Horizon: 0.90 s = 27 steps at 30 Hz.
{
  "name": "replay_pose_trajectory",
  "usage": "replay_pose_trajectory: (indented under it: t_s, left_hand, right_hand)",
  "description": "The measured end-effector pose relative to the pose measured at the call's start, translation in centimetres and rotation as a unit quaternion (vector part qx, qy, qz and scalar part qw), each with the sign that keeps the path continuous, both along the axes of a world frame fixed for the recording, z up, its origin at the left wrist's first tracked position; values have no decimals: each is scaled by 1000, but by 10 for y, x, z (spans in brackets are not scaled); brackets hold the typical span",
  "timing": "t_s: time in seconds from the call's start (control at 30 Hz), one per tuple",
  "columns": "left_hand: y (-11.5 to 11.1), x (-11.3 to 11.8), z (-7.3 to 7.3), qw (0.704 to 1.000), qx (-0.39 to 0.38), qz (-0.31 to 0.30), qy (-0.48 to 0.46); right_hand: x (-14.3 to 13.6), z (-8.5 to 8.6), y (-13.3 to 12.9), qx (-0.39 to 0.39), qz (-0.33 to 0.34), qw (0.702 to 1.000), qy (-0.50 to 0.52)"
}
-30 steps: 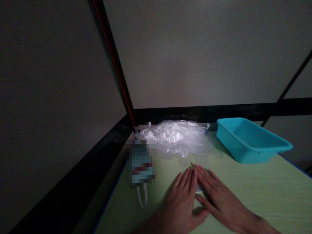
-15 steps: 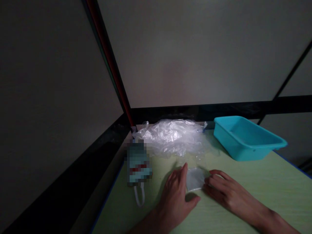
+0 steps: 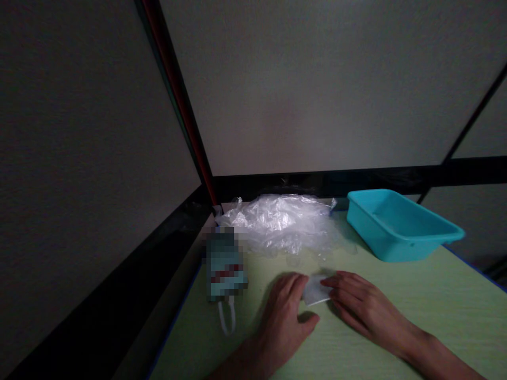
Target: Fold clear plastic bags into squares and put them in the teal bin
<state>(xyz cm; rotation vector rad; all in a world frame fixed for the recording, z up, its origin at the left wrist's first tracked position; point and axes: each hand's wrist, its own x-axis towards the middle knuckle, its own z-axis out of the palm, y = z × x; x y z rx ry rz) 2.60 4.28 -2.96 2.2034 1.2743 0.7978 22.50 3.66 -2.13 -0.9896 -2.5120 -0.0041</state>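
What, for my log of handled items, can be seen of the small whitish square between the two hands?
The small whitish square looks thin and slightly translucent, perhaps plastic film. It appears to lie flat on the pale green tabletop, its straight near edge slightly slanted. The left hand has fingertips at its left edge; fingers of the right hand cover part of its right side. No print can be made out.

A green table point(image 3: 443, 301) carries a plastic square point(image 3: 314, 292), with crumpled plastic point(image 3: 281, 221) at 11 o'clock, a turquoise basin point(image 3: 396, 240) at 2, a blurred item point(image 3: 225, 264) at 9–10.
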Motion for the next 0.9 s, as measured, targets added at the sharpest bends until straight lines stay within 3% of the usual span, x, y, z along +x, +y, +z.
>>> replay_pose_trajectory:
  t_s: [0.07,0.13,0.3,0.4,0.7,0.9]
  left_hand:
    - [1,0,3,998,0,-8,-56]
    - [1,1,5,991,-32,-19,-132]
    - [2,7,1,933,-209,-20,-293]
    - [3,10,-1,906,-259,-41,-331]
    - [8,11,5,878,-247,32,-408]
    - [9,10,3,881,-258,43,-395]
  right_hand:
    - [0,3,-2,-75,-17,994,72]
    - [-3,5,-5,-164,-44,971,169]
    - [-17,6,-6,-324,-114,849,402]
    - [-25,2,-3,-383,-116,796,453]
    - [-25,-7,0,-416,-143,753,490]
    - [-27,-8,0,-401,-153,750,503]
